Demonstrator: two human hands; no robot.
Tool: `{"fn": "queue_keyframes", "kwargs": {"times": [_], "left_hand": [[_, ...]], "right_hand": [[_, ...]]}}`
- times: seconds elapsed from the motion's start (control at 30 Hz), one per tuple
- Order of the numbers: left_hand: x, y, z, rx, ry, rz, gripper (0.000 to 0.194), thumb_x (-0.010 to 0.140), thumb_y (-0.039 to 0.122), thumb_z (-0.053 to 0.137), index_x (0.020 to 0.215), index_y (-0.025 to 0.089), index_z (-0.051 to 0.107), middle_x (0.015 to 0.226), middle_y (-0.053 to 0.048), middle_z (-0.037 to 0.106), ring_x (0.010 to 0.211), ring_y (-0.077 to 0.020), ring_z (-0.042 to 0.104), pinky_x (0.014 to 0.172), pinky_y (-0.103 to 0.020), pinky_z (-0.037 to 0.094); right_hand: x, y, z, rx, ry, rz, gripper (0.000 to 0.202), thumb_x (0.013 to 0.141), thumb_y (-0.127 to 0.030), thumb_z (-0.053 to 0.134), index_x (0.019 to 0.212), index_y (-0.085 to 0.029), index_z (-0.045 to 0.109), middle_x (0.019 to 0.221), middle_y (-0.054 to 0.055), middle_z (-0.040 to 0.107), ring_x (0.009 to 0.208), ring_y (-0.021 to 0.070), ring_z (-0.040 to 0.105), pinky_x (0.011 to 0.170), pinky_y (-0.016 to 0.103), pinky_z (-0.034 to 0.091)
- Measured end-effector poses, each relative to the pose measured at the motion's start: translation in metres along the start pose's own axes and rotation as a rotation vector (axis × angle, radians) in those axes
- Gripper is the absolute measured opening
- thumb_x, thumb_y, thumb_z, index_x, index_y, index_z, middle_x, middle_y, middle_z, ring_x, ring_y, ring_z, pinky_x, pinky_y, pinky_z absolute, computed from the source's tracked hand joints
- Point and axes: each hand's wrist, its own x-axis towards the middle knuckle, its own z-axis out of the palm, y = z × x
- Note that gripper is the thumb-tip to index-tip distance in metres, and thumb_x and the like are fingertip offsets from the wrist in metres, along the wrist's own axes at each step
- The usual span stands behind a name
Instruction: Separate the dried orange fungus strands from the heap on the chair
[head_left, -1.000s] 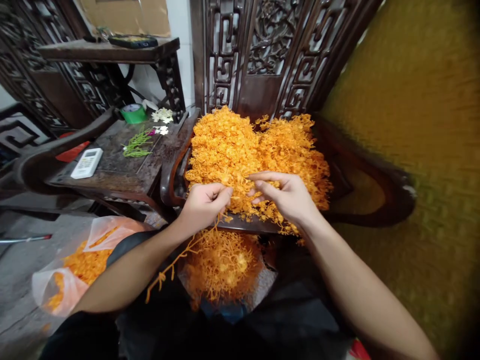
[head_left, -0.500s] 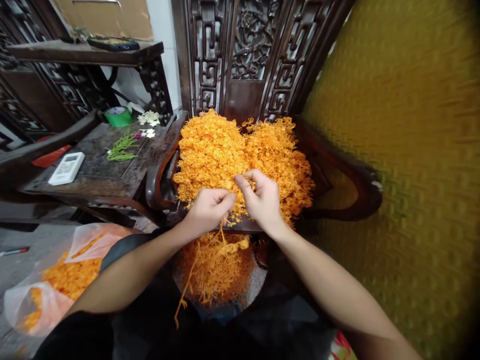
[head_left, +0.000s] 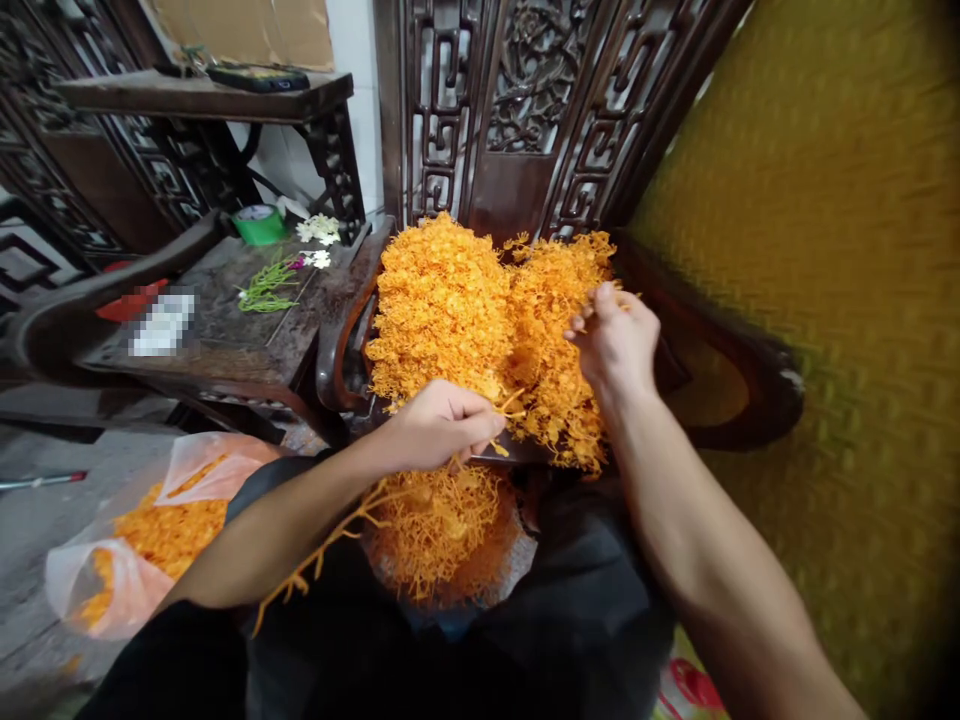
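My left hand (head_left: 454, 425) is closed around an orange branching stem (head_left: 330, 545), whose long twiggy end trails down to the left over my forearm and lap. Short orange tips poke out beyond the thumb. My right hand (head_left: 619, 335) is raised over the right-hand heap of frilly orange flower sprays (head_left: 559, 330), its fingers curled in; what they hold, if anything, I cannot make out. Beside that heap, a taller heap of orange sprays (head_left: 442, 300) rests on the wooden chair. Below my hands, between my knees, bare orange stems (head_left: 442, 545) are piled in a container.
On the wooden seat at left lie a green tape roll (head_left: 259, 225), green stems (head_left: 268, 287), white flowers (head_left: 319, 230) and a blurred-out white object (head_left: 161, 325). A plastic bag of orange bits (head_left: 169, 530) sits on the floor. A yellow textured surface (head_left: 840, 300) rises at right.
My right hand has moved away from my left, up and to the right over the right heap. The stem in my left hand has swung left. The view has shifted slightly.
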Motion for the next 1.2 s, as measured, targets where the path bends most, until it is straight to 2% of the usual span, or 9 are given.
{"fn": "queue_keyframes", "kwargs": {"times": [0.07,0.13,0.27,0.5,0.67,0.83,0.93,1.03,1.2], "left_hand": [[-0.005,-0.002,-0.007,-0.016,-0.031,-0.08,0.038,0.093,0.033,0.056,0.058,0.018,0.056,0.045,0.004,0.051,0.034,-0.0043,0.039,0.035,-0.019,0.026],[-0.009,-0.006,-0.015,-0.024,-0.013,-0.128,0.036,0.093,0.033,0.057,0.06,0.018,0.057,0.047,0.004,0.051,0.033,-0.0043,0.039,0.034,-0.018,0.025],[-0.017,-0.01,-0.022,-0.013,-0.04,-0.145,0.035,0.092,0.033,0.058,0.061,0.017,0.059,0.05,0.004,0.053,0.034,-0.0035,0.038,0.036,-0.018,0.028],[-0.019,-0.016,-0.017,0.083,-0.141,-0.125,0.034,0.09,0.028,0.056,0.059,0.017,0.063,0.05,0.003,0.055,0.04,-0.0064,0.046,0.039,-0.019,0.031],[-0.02,-0.019,-0.009,0.172,-0.126,-0.118,0.027,0.085,0.023,0.056,0.059,0.017,0.063,0.053,0.002,0.057,0.045,-0.008,0.047,0.042,-0.021,0.032],[-0.033,-0.006,0.018,0.167,-0.474,0.103,0.033,0.084,0.022,0.059,0.053,0.017,0.048,0.05,0.005,0.043,0.048,-0.0064,0.037,0.05,-0.023,0.032],[-0.035,0.003,0.02,0.231,-0.406,0.085,0.034,0.086,0.021,0.057,0.054,0.017,0.046,0.049,0.006,0.038,0.048,-0.0052,0.037,0.049,-0.022,0.027],[-0.035,0.008,0.009,0.244,-0.344,-0.022,0.031,0.087,0.024,0.057,0.057,0.016,0.053,0.049,0.006,0.047,0.047,-0.0055,0.045,0.048,-0.02,0.03],[-0.035,0.0,-0.006,0.211,-0.324,-0.056,0.027,0.088,0.025,0.055,0.063,0.017,0.062,0.053,0.004,0.06,0.049,-0.0072,0.056,0.052,-0.019,0.04]], "right_hand": [[0.001,0.002,-0.008,0.161,0.032,0.017,0.056,0.076,-0.074,0.073,0.085,-0.024,0.05,0.08,0.001,0.062,0.061,0.0118,0.06,0.05,0.026,0.049],[-0.012,0.002,-0.003,0.232,-0.132,0.078,0.049,0.073,-0.06,0.084,0.087,-0.021,0.058,0.09,0.005,0.069,0.064,0.0136,0.065,0.05,0.027,0.051],[-0.044,-0.01,0.017,0.146,-0.554,0.103,0.034,0.088,-0.052,0.075,0.097,-0.02,0.067,0.06,-0.003,0.059,0.046,0.01,0.051,0.046,0.026,0.041],[-0.061,-0.027,0.027,-0.149,-0.829,-0.008,0.035,0.09,-0.054,0.07,0.084,-0.02,0.073,0.061,-0.002,0.059,0.052,0.01,0.049,0.049,0.025,0.036],[-0.06,-0.012,0.031,-0.239,-0.518,-0.024,0.03,0.08,-0.045,0.081,0.076,-0.019,0.069,0.063,0.0,0.062,0.056,0.0123,0.05,0.053,0.027,0.038],[-0.011,0.018,-0.006,-0.152,0.061,0.069,0.028,0.086,-0.045,0.072,0.081,-0.022,0.056,0.055,-0.002,0.053,0.045,0.0127,0.045,0.042,0.027,0.036],[0.012,0.035,-0.015,0.003,0.056,0.146,0.038,0.071,-0.04,0.083,0.082,-0.022,0.051,0.069,0.0,0.063,0.053,0.0141,0.058,0.047,0.028,0.051],[0.022,0.049,0.009,-0.07,-0.093,0.152,0.039,0.069,-0.033,0.081,0.087,-0.023,0.048,0.071,0.0,0.064,0.055,0.0151,0.061,0.052,0.031,0.056],[0.052,0.05,0.082,-0.646,-0.115,-0.317,0.014,0.087,-0.028,0.057,0.099,-0.019,0.059,0.085,0.009,0.068,0.077,0.0245,0.066,0.076,0.044,0.057]]}}
